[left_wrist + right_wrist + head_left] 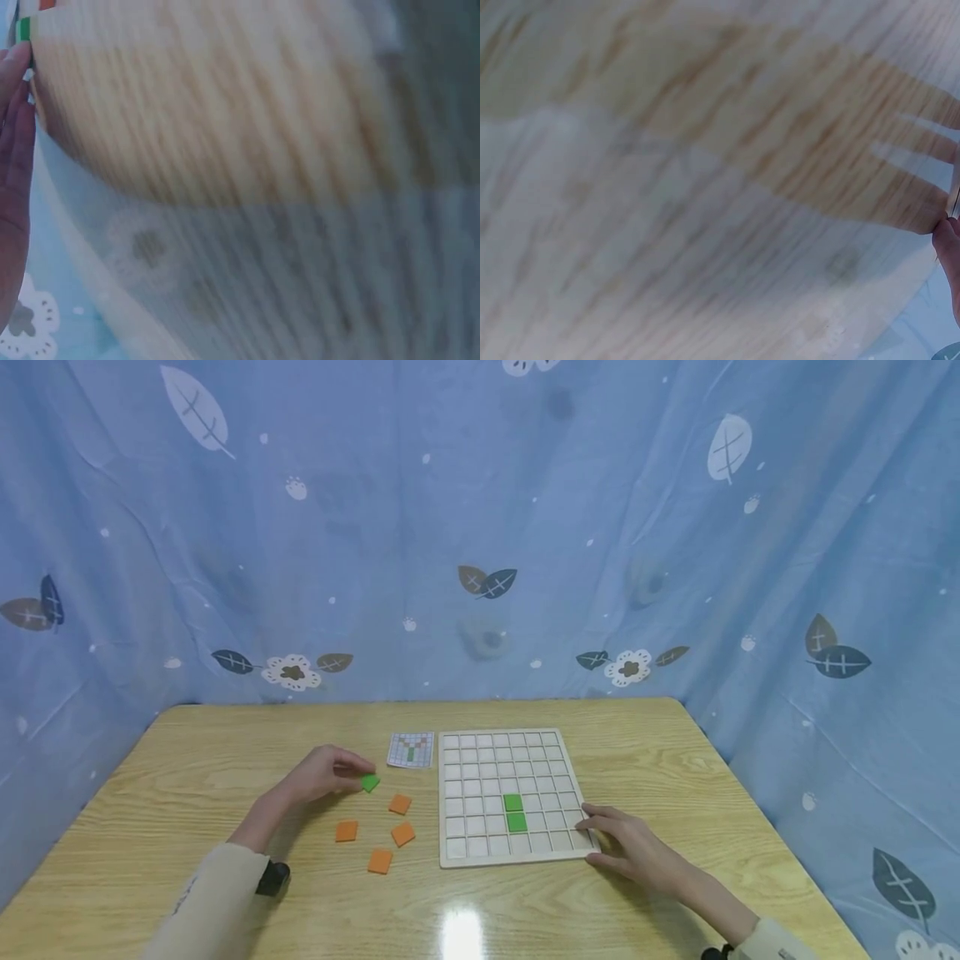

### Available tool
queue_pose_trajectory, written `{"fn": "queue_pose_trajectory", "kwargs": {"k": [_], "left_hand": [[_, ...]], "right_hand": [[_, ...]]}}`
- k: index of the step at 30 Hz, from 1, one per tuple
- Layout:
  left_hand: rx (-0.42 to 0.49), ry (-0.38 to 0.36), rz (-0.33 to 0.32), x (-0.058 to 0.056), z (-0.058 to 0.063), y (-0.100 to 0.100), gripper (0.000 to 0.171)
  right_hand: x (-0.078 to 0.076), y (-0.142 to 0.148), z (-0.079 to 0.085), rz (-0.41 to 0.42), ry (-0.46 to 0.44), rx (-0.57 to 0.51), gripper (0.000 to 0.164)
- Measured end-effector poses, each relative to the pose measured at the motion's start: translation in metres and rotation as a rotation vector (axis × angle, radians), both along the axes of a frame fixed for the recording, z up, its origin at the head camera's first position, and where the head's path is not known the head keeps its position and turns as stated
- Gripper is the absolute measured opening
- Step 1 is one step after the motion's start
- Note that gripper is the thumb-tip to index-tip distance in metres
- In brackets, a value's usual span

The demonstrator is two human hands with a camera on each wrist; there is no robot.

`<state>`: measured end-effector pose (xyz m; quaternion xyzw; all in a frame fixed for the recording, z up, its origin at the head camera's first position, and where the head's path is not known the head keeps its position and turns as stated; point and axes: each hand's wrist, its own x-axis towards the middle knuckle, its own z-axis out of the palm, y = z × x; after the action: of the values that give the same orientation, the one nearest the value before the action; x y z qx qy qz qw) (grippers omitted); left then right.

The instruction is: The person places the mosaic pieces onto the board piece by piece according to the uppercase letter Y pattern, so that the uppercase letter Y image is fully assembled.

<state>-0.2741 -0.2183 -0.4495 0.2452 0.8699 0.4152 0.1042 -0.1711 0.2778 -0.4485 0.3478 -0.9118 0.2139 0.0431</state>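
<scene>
Green tile (pixel 371 783), pinched in left fingers (pixel 356 761)

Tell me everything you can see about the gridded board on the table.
The gridded board is a pale, roughly square panel, perhaps wood, with a plain rim and thin dividers forming rows of whitish cells. It lies flat on the wood-grain table, just right of the pattern card. Two green tiles fill neighbouring cells in one column, in the half nearer the person; other visible cells are bare. The person's right grip appears to touch its right edge near the front corner.
</scene>
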Motion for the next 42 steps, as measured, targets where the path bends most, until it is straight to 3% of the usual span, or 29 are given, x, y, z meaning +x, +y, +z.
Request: {"fn": "queue_pose_trajectory", "kwargs": {"k": [7,14,21,29,36,42], "left_hand": [[-0.032,0.040,0.026,0.000,0.003,0.003,0.030],[0.010,0.092,0.053,0.010,0.012,0.020,0.026],[0.090,0.170,0.054,0.016,0.021,0.067,0.021],[0.176,0.161,0.075,0.023,0.029,0.128,0.018],[0.159,0.175,0.011,0.024,0.018,0.174,0.019],[0.156,0.169,0.046,0.026,0.005,0.196,0.019]], "right_hand": [[-0.001,0.000,0.001,0.002,0.016,-0.007,0.034],[0.000,0.001,0.002,-0.002,0.018,-0.001,0.034],[0.001,0.002,0.001,0.000,-0.003,0.010,0.034],[0.001,0.000,0.003,0.007,-0.020,0.017,0.034],[0.001,0.000,0.004,0.000,-0.035,0.021,0.034],[0.001,0.000,0.002,0.001,-0.018,0.027,0.034]]}}
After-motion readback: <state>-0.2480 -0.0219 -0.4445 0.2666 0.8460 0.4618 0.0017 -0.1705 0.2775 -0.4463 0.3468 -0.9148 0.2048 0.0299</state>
